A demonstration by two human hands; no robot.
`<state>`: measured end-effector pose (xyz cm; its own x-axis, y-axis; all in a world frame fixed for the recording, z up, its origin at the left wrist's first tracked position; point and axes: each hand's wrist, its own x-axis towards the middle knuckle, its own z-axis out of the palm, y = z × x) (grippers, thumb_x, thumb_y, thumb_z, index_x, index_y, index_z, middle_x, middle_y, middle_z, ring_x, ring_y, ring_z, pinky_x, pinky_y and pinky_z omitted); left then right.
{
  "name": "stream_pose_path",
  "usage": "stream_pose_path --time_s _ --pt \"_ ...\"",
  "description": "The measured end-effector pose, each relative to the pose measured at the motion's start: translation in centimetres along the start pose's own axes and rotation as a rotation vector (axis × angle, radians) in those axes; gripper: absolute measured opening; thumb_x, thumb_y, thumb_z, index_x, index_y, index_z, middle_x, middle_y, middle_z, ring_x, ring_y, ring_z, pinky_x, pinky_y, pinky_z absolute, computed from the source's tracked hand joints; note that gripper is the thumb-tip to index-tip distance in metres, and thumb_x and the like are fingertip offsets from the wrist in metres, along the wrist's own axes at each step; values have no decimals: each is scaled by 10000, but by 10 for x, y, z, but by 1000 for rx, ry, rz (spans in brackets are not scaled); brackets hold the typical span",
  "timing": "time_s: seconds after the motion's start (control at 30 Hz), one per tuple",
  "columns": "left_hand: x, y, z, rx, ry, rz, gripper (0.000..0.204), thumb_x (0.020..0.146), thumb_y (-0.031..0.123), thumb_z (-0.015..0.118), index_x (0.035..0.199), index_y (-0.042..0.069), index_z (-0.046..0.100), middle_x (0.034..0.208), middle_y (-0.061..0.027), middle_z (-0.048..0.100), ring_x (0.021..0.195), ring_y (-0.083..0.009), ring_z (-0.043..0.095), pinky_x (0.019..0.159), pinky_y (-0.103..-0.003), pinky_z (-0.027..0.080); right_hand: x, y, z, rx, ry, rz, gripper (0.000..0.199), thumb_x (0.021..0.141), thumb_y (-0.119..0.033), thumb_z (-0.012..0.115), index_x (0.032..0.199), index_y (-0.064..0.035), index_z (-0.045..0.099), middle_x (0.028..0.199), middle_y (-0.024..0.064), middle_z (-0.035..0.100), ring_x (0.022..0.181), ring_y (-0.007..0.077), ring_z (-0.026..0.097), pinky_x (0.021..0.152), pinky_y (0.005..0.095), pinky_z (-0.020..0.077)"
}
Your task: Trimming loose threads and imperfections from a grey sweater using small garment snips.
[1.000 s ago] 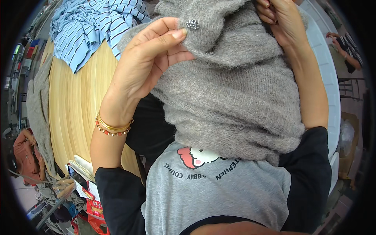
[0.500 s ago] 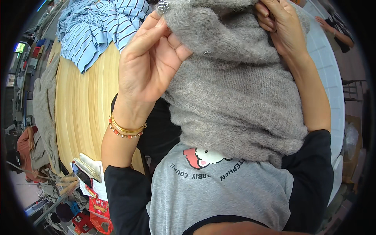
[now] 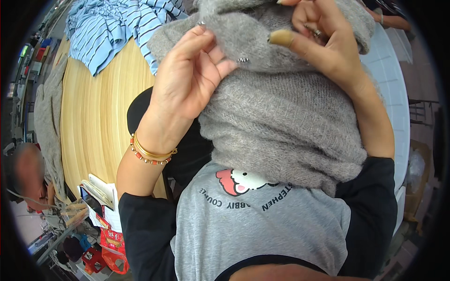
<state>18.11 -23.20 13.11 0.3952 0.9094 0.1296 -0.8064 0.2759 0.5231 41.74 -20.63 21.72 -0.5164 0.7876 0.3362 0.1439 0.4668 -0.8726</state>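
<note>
A fuzzy grey knit garment (image 3: 281, 107) lies bunched across my lap and chest, its upper part held up in front of me. My left hand (image 3: 187, 79) pinches an edge of the knit between thumb and fingers. Small shiny silver trims (image 3: 243, 60) sit on the knit by those fingertips. Over the right side of the garment, my right hand (image 3: 328, 42) has its thumb stretched out and apart from its curled fingers. A small metallic ring-like piece (image 3: 314, 31) shows at these fingers; I cannot make out exactly what it is. The thumb's end looks yellowish.
A light-wood table (image 3: 93, 126) stands at left, with a blue striped garment (image 3: 112, 33) at its far end. A notebook (image 3: 102, 187), phone (image 3: 92, 203) and red bag (image 3: 112, 248) are at lower left. A pale plastic surface (image 3: 393, 103) curves along the right. Other people are at both edges.
My right hand has come off the top edge of the knit, turned, and spread its thumb. My left hand has moved slightly down and right, still pinching. The upper knit has sunk and spread.
</note>
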Motion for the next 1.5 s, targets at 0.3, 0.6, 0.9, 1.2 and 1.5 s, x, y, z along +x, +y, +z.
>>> stream_pose_path --time_s 0.3,0.6,0.9,1.2,1.5 --pt "-32 -24 18 394 261 -41 454 944 133 545 1325 -43 371 1193 -203 580 1066 -243 614 943 -351 502 1 17 9 -318 6 -11 489 799 -11 732 1236 -24 512 701 -72 383 591 -2 325 519 165 255" --pt "-29 -29 -2 614 302 -62 320 916 136 617 1184 -34 576 979 -126 676 811 -152 675 712 -236 556 0 13 15 -340 16 29 464 821 -14 713 1235 -22 505 685 -70 404 588 -1 353 520 166 266" --pt "-48 -25 -2 842 324 130 217 939 116 580 1072 -34 664 878 -89 692 745 -115 665 700 -224 544 -2 3 15 -501 -195 -160 317 873 -88 642 1176 -22 577 932 -2 545 801 61 488 719 195 381" --pt "-67 -26 23 924 267 250 175 924 37 575 1039 -56 669 888 -103 678 766 -128 661 712 -224 534 -4 -11 32 -672 -390 -250 412 757 14 687 1163 -46 648 890 49 568 750 114 529 620 237 419" --pt "-71 -29 22 1034 206 288 161 912 18 582 1021 -58 673 905 -106 671 775 -137 667 703 -227 545 -9 -5 35 -666 -370 -242 405 729 11 721 1126 -61 681 846 38 569 710 105 528 579 226 409"
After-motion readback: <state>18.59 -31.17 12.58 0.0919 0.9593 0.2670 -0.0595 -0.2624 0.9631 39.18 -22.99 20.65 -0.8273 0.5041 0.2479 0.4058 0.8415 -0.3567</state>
